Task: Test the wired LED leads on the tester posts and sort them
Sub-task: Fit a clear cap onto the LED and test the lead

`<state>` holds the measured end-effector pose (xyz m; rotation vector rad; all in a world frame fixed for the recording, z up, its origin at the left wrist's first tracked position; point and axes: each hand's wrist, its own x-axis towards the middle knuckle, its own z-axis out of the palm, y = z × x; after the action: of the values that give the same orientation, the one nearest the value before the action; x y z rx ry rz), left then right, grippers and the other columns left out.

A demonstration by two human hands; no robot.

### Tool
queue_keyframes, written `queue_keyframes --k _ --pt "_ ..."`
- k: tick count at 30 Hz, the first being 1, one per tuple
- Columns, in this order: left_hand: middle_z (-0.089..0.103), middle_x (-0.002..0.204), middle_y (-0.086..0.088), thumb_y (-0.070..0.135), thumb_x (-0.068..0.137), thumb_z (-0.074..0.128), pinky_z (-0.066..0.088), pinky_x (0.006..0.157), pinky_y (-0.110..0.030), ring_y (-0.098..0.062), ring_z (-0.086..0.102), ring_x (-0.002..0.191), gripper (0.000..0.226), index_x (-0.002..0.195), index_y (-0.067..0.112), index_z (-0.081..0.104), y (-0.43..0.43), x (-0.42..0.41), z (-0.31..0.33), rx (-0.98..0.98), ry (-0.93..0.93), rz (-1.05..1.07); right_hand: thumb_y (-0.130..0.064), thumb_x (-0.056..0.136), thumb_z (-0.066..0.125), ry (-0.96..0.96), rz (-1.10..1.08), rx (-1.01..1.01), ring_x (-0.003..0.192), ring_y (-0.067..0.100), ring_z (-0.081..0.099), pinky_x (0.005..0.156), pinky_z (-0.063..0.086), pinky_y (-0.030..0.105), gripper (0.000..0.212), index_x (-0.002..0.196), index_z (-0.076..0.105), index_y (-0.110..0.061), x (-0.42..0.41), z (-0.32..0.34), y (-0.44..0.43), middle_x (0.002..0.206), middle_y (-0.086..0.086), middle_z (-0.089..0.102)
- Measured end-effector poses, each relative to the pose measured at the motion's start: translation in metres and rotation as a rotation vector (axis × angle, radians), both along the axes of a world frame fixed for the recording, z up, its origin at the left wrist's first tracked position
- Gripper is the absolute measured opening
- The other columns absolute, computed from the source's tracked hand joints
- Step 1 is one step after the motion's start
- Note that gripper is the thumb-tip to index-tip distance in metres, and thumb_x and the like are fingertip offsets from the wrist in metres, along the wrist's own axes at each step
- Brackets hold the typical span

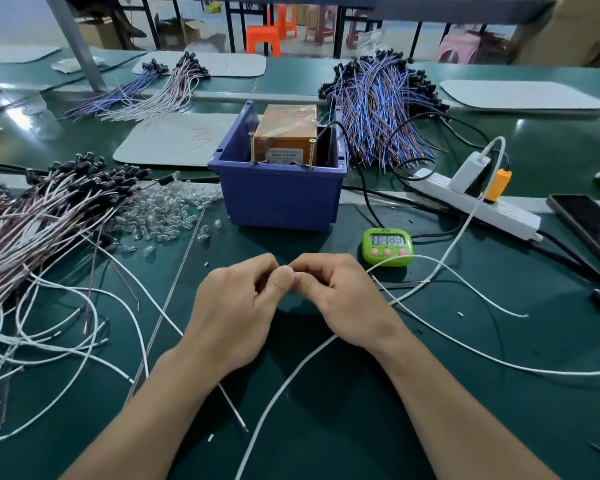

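Observation:
My left hand [236, 306] and my right hand [343, 299] meet at the middle of the green table, fingertips pinching a small part between them; the part itself is mostly hidden. A white wire [291, 379] trails from under my right hand toward the near edge. The tester, an orange-brown box [286, 133] with thin brass posts [252, 147], sits inside a blue bin [278, 195] behind my hands. A heap of white-and-brown wired leads [49, 216] lies at the left. Clear LED bulbs [160, 213] are piled beside it.
A green timer [388, 245] stands right of my hands. A white power strip [478, 202] with plugs and a dark phone [589, 223] lie at the right. Blue-and-brown lead bundles [381, 105] and smaller bundles [146, 88] rest farther back, among grey mats [174, 140].

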<state>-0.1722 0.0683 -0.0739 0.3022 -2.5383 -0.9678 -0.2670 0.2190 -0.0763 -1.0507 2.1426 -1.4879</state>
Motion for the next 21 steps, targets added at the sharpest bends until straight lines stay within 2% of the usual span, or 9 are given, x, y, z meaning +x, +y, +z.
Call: queue_keyframes --k 2,4,6,8,10,12,16,18,21 --pt "0.049 0.057 0.004 0.06 0.095 0.041 0.036 0.055 -0.032 -0.019 0.047 0.059 0.052 0.065 0.021 0.057 -0.002 -0.002 -0.001 -0.023 0.02 0.033 -0.023 0.103 0.06 -0.047 0.051 0.001 0.07 0.001 0.06 0.067 0.044 0.017 0.017 0.095 0.075 -0.02 0.0 0.001 0.002 0.074 -0.015 0.068" --pt "0.059 0.059 -0.002 0.061 0.093 0.044 0.044 0.06 -0.037 -0.02 0.056 0.062 0.055 0.071 0.019 0.07 -0.003 -0.004 0.0 0.066 0.014 0.032 -0.023 0.102 0.06 -0.059 0.078 0.018 0.065 -0.001 0.056 0.065 0.042 0.013 0.017 0.095 0.075 -0.022 -0.001 0.004 0.005 0.07 -0.018 0.064" --pt "0.059 0.055 0.001 0.056 0.092 0.051 0.044 0.057 -0.03 -0.014 0.054 0.056 0.047 0.07 0.022 0.075 -0.003 -0.006 0.002 0.193 0.014 0.011 -0.02 0.098 0.064 -0.073 0.109 0.024 0.074 0.005 0.064 0.071 0.052 0.025 0.012 0.099 0.076 -0.021 0.0 0.006 0.005 0.08 -0.012 0.072" --pt "0.041 0.049 0.01 0.051 0.092 0.054 0.034 0.049 -0.019 -0.007 0.039 0.05 0.044 0.056 0.027 0.067 -0.002 -0.008 0.004 0.283 0.011 -0.021 -0.019 0.098 0.065 -0.095 0.117 -0.009 0.084 0.022 0.068 0.08 0.056 0.041 0.012 0.104 0.076 -0.016 0.001 0.007 0.004 0.09 0.001 0.076" --pt "0.03 0.053 0.013 0.051 0.091 0.055 0.026 0.048 -0.018 -0.006 0.028 0.051 0.051 0.047 0.026 0.052 -0.001 -0.01 0.006 0.368 0.0 -0.064 -0.017 0.099 0.064 -0.128 0.12 -0.076 0.071 0.024 0.057 0.068 0.048 0.04 0.014 0.101 0.074 -0.008 0.003 0.008 0.003 0.083 0.013 0.07" --pt "0.027 0.053 0.014 0.052 0.089 0.056 0.024 0.047 -0.018 -0.005 0.024 0.05 0.053 0.045 0.025 0.045 0.001 -0.01 0.007 0.479 0.001 -0.097 -0.014 0.099 0.062 -0.171 0.133 -0.123 0.067 0.02 0.045 0.06 0.038 0.04 0.018 0.097 0.07 0.002 0.004 0.01 0.002 0.074 0.018 0.059" --pt "0.026 0.053 0.011 0.041 0.092 0.055 0.022 0.045 -0.016 -0.007 0.02 0.049 0.051 0.046 0.024 0.041 0.006 -0.012 0.007 0.71 -0.013 -0.123 -0.014 0.096 0.061 -0.197 0.134 -0.17 0.069 0.026 0.042 0.063 0.038 0.051 0.025 0.094 0.067 0.01 0.003 0.012 0.001 0.076 0.028 0.055" --pt "0.026 0.054 0.009 0.043 0.091 0.055 0.023 0.046 -0.021 -0.009 0.022 0.051 0.052 0.046 0.022 0.042 0.006 -0.013 0.007 0.647 -0.015 -0.097 -0.012 0.097 0.064 -0.135 0.102 -0.143 0.066 0.027 0.046 0.064 0.041 0.052 0.02 0.092 0.068 0.007 0.004 0.011 0.001 0.075 0.027 0.055" --pt "0.034 0.051 0.008 0.05 0.09 0.057 0.03 0.049 -0.025 -0.005 0.031 0.052 0.048 0.054 0.019 0.061 0.001 -0.011 0.002 0.33 0.032 -0.008 -0.013 0.098 0.066 -0.028 0.056 -0.074 0.064 0.025 0.049 0.062 0.045 0.045 0.012 0.089 0.073 -0.008 0.006 0.009 0.002 0.072 0.015 0.06"
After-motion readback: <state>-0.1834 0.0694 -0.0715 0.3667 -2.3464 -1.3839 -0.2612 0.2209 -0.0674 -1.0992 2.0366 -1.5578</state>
